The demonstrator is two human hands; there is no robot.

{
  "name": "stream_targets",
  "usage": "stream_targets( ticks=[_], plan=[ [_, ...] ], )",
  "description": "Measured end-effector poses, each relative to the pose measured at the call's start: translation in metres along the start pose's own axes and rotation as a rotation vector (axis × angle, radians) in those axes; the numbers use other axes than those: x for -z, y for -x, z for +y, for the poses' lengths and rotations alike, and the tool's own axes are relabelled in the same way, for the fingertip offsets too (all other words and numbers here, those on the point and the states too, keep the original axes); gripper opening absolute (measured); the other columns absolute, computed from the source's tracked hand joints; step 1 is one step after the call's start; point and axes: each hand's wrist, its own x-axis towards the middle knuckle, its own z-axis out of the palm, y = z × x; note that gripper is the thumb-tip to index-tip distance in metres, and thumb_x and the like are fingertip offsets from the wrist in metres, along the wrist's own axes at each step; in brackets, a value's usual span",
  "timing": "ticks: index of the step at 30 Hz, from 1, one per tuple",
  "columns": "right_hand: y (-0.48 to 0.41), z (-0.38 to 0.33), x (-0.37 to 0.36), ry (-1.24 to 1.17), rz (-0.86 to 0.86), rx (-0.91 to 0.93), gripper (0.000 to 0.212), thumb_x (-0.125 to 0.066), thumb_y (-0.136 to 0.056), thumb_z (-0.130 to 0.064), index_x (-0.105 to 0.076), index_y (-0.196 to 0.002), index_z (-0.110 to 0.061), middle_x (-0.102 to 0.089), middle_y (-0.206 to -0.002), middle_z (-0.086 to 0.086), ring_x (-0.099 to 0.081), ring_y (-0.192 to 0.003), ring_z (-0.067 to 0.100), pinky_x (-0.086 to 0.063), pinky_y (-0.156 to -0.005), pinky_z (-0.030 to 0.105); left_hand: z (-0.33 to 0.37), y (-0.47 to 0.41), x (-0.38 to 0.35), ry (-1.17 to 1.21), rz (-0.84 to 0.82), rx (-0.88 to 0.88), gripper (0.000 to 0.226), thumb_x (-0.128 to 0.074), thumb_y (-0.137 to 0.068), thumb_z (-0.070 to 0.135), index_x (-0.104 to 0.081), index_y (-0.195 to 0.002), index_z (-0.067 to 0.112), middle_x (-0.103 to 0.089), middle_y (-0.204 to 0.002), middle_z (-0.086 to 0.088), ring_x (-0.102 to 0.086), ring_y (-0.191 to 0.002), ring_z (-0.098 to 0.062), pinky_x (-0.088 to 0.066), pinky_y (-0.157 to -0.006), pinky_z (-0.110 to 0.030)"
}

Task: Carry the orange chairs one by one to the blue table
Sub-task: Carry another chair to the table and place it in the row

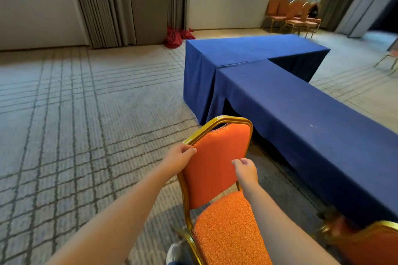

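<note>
An orange chair (215, 168) with a gold frame is in front of me, its back tilted away and its seat toward me. My left hand (179, 156) grips the left edge of the backrest. My right hand (245, 170) grips the right edge. The blue table (280, 97), an L of cloth-covered tables, stands just right of the chair and stretches ahead. A second orange chair (370, 243) sits at the table's near end, bottom right.
Several more orange chairs (293, 15) line the far wall under the windows. Red bags (176, 36) lie by the grey curtain. Another chair's legs (387, 60) show at the right edge. Patterned carpet spreads wide to the left. My shoe (174, 253) is below the chair.
</note>
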Motion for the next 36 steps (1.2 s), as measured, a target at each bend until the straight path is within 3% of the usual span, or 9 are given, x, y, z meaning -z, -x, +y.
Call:
stream_targets(
  ticks=[2, 7, 14, 17, 21, 23, 26, 31, 36],
  plan=[
    [-0.016, -0.010, -0.014, -0.021, 0.032, -0.008, 0.048, -0.054, -0.093, -0.030, -0.051, -0.135, -0.007, -0.058, -0.131, 0.015, -0.057, -0.115, 0.032, -0.047, -0.096, 0.044, 0.007, -0.024, 0.009, -0.009, -0.033, -0.021, 0.021, -0.054, -0.093, 0.035, -0.065, -0.108, 0.024, -0.066, -0.096, 0.007, -0.062, -0.089, -0.009, -0.050, -0.081, -0.027],
    [-0.064, -0.044, -0.048, -0.109, 0.079, -0.002, 0.054, -0.058, -0.092, -0.027, -0.045, -0.140, -0.008, -0.052, -0.136, 0.011, -0.051, -0.120, 0.028, -0.043, -0.104, 0.045, 0.035, -0.093, 0.030, 0.016, -0.042, -0.084, 0.016, -0.053, -0.094, 0.026, -0.062, -0.082, 0.030, -0.062, -0.075, 0.013, -0.057, -0.065, 0.002, -0.041, -0.052, -0.015],
    [-0.118, -0.065, -0.067, -0.178, 0.122, -0.092, 0.052, -0.058, -0.091, -0.026, -0.048, -0.138, -0.007, -0.054, -0.135, 0.012, -0.051, -0.121, 0.029, -0.042, -0.105, 0.044, 0.070, -0.183, 0.028, -0.100, -0.213, -0.157, 0.021, -0.050, -0.094, 0.031, -0.060, -0.077, 0.023, -0.057, -0.080, 0.001, -0.053, -0.073, -0.013, -0.041, -0.065, -0.025],
    [-0.129, -0.062, -0.068, -0.195, 0.138, -0.172, 0.055, -0.058, -0.091, -0.030, -0.043, -0.141, -0.010, -0.053, -0.118, 0.007, -0.049, -0.102, 0.025, -0.044, -0.076, 0.032, 0.073, -0.211, 0.009, -0.128, -0.275, -0.185, 0.023, -0.051, -0.093, 0.029, -0.058, -0.071, 0.024, -0.055, -0.075, 0.001, -0.053, -0.070, -0.015, -0.042, -0.064, -0.025],
    [-0.143, -0.054, -0.066, -0.243, 0.215, -0.266, 0.054, -0.056, -0.093, -0.030, -0.044, -0.140, -0.008, -0.044, -0.093, -0.002, -0.040, -0.098, 0.019, -0.035, -0.086, 0.033, 0.078, -0.244, -0.022, -0.178, -0.390, -0.253, 0.016, -0.055, -0.091, 0.029, -0.067, -0.081, 0.025, -0.060, -0.078, 0.014, -0.059, -0.078, -0.006, -0.043, -0.066, -0.019],
    [-0.146, -0.052, -0.068, -0.278, 0.268, -0.303, 0.052, -0.056, -0.093, -0.030, -0.045, -0.139, -0.008, -0.046, -0.099, 0.000, -0.041, -0.099, 0.019, -0.037, -0.087, 0.035, 0.080, -0.259, -0.035, -0.217, -0.397, -0.296, 0.016, -0.058, -0.090, 0.030, -0.067, -0.102, 0.030, -0.063, -0.091, 0.019, -0.059, -0.085, 0.003, -0.044, -0.068, -0.016],
    [-0.148, -0.052, -0.075, -0.361, 0.364, -0.358, 0.050, -0.057, -0.094, -0.030, -0.046, -0.138, -0.011, -0.055, -0.123, 0.007, -0.053, -0.111, 0.023, -0.041, -0.087, 0.034, 0.088, -0.283, -0.054, -0.256, -0.490, -0.412, 0.018, -0.062, -0.086, 0.024, -0.068, -0.098, 0.035, -0.065, -0.096, 0.020, -0.061, -0.094, -0.001, -0.050, -0.086, -0.027],
    [-0.148, -0.067, -0.101, -0.505, 0.546, -0.401, 0.010, -0.056, -0.095, -0.021, -0.061, -0.100, -0.014, -0.056, -0.091, 0.006, -0.055, -0.086, 0.020, -0.038, -0.068, 0.027, 0.098, -0.321, -0.072, -0.470, -0.721, -0.707, 0.022, -0.059, -0.085, 0.026, -0.068, -0.103, 0.034, -0.061, -0.114, 0.011, -0.054, -0.110, -0.006, -0.042, -0.094, -0.026],
    [-0.141, -0.096, -0.143, -0.753, 0.696, -0.370, 0.022, -0.048, -0.097, -0.017, -0.062, -0.080, -0.018, -0.058, -0.078, 0.002, -0.051, -0.075, 0.017, -0.040, -0.059, 0.025, 0.096, -0.346, -0.080, -0.573, -0.973, -0.914, 0.021, -0.053, -0.091, 0.024, -0.068, -0.104, 0.029, -0.058, -0.121, 0.006, -0.047, -0.121, -0.012, -0.040, -0.101, -0.035]
  ],
)
